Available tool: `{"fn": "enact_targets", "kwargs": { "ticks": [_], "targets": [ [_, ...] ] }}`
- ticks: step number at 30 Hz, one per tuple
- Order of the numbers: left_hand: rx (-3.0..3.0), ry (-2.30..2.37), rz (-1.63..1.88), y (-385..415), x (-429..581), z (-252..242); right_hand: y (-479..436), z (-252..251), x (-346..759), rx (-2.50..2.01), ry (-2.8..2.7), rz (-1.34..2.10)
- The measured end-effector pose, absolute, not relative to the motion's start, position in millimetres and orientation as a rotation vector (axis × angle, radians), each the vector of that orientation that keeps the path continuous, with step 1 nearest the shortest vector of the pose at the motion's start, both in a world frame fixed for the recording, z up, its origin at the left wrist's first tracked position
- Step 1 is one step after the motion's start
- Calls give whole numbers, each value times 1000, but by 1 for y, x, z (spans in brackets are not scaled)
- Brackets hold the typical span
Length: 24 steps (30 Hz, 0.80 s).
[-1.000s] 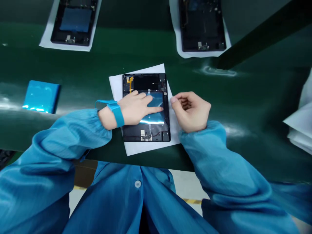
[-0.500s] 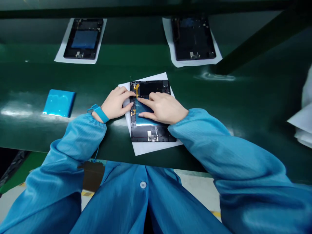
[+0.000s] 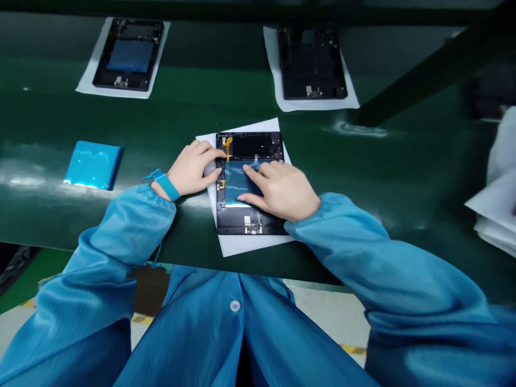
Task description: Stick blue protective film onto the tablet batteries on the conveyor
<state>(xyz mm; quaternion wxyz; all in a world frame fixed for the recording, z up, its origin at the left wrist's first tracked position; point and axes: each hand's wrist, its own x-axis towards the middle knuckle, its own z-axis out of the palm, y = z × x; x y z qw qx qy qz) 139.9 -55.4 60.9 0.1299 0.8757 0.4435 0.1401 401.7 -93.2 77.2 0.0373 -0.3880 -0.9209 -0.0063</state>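
Observation:
An opened tablet (image 3: 250, 219) with bare inner parts lies on a white sheet (image 3: 234, 247) in front of me. A flat blue-wrapped battery (image 3: 237, 183) sits inside it, and orange flex cables (image 3: 228, 146) run along its left side. My left hand (image 3: 194, 167) rests its fingertips on the tablet's left edge, thumb and index finger apart. My right hand (image 3: 282, 188) lies over the battery with thumb and index finger spread and their tips on its blue surface. Its other fingers are partly bent, and the hand covers the battery's right part.
To the left lies a blue wrapped block (image 3: 92, 165). Two more opened tablets rest on white sheets farther back, one at left (image 3: 129, 56) and one at right (image 3: 312, 64). A dark slanted post (image 3: 403, 88) meets the green table (image 3: 363, 161). White sheets (image 3: 497, 199) are stacked at far right.
My right hand has slid rightward and slightly toward me across the battery, away from the orange cable. My left hand stays at the tablet's edge. The view has shifted slightly.

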Motion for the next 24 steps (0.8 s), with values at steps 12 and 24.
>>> {"fn": "enact_targets", "kwargs": {
  "ticks": [12, 24],
  "targets": [
    [2548, 1285, 411, -55, 140, 63, -101, 73, 429, -1286, -2730, 0],
    [2481, 1309, 352, -48, 140, 75, -125, 77, 458, -1078, -2805, 29]
  ]
}}
